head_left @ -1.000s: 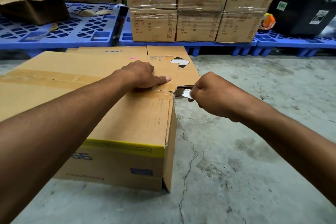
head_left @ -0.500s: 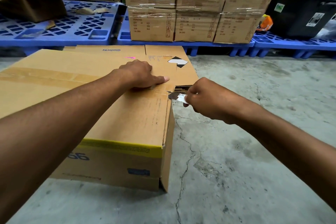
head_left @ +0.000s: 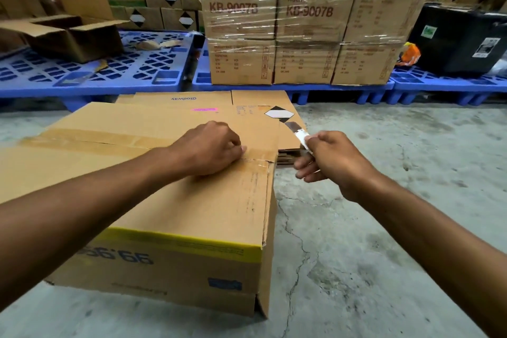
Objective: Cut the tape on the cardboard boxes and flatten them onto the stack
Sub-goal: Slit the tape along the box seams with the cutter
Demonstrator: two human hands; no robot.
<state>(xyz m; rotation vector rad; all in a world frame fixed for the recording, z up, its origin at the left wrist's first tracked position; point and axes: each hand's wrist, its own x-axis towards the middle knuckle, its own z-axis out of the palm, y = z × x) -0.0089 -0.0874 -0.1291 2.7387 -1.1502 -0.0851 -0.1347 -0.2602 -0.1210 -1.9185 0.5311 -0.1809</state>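
Note:
A large brown cardboard box (head_left: 192, 211) with a yellow stripe stands on the concrete floor in front of me. A strip of brown tape (head_left: 96, 140) runs along its top seam. My left hand (head_left: 211, 148) rests on the top near the right end of the tape, its fingertips curled at the seam. Just right of the box corner, my right hand (head_left: 329, 159) grips a small knife (head_left: 297, 133), blade pointing up and away, clear of the box. Behind the box lies a stack of flattened boxes (head_left: 247, 101).
Blue plastic pallets (head_left: 96, 74) line the back. One carries shrink-wrapped cartons (head_left: 304, 22), another an open empty box (head_left: 71, 33), and a black bin (head_left: 461, 38) sits at the right. Cracked bare concrete floor (head_left: 384, 228) spreads to the right.
My right hand has lifted the knife up and away from the box's right edge, turning the blade upward. My left hand stays on the box top.

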